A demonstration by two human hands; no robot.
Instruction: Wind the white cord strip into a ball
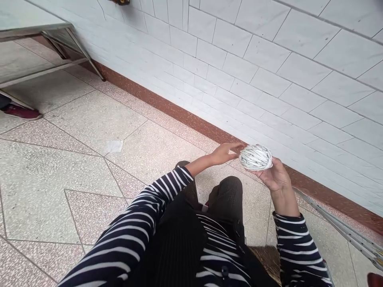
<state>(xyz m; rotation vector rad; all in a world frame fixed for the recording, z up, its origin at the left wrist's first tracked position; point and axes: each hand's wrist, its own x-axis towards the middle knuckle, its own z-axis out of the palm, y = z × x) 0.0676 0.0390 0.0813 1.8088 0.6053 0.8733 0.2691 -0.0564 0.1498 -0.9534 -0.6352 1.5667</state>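
A wound ball of white cord [255, 157], dark-streaked, is held in mid-air in front of the torso, above the floor edge where the red-brown baseboard [179, 112] is met by the terrazzo floor [89, 109]. Its underside and right edge are cupped by the right hand [277, 177], palm up, fingers curled around it. At its left edge the left hand [223, 154] is placed, thumb and fingers parted; whether the cord is pinched there cannot be told. The upper side of the ball is left uncovered by either hand. Beyond it stands the tiled wall [215, 75]; to the right, a perforated metal frame [332, 221] is set along the baseboard. Room is given on the left — a broad run of floor, marked by a white scrap [114, 146], extending toward the metal-legged table [36, 28].
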